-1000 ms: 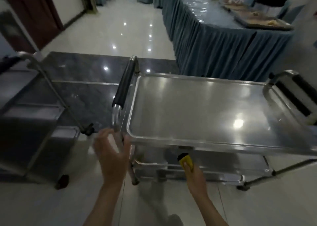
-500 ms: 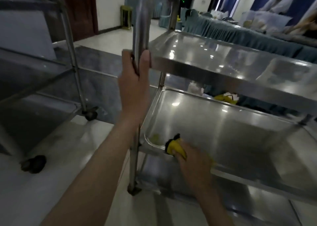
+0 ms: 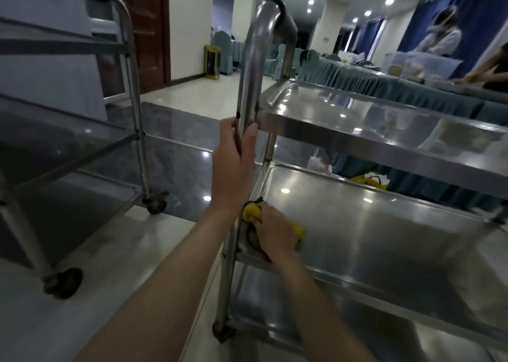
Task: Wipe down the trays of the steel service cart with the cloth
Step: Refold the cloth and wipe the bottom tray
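Left hand [image 3: 233, 166] grips the cart post [image 3: 248, 86], right hand [image 3: 272, 231] presses the yellow cloth [image 3: 251, 210] (bunched) into the middle tray [image 3: 371, 224] — second cart [image 3: 82, 114] nearby.

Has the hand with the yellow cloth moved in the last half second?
Yes. The right hand with the cloth has slid toward the middle tray's near left corner, closer to the cart's upright post.

Two bare forearms enter from bottom edge, no sleeves in view. No watch, bracelet or glove on either wrist. Left hand [image 3: 233, 166] bare, no ring visible on thumb or back of hand. Right hand [image 3: 275, 231] bare, knuckles and back uncovered. Fingernails too dim and small to make out. Rest of body out of frame.
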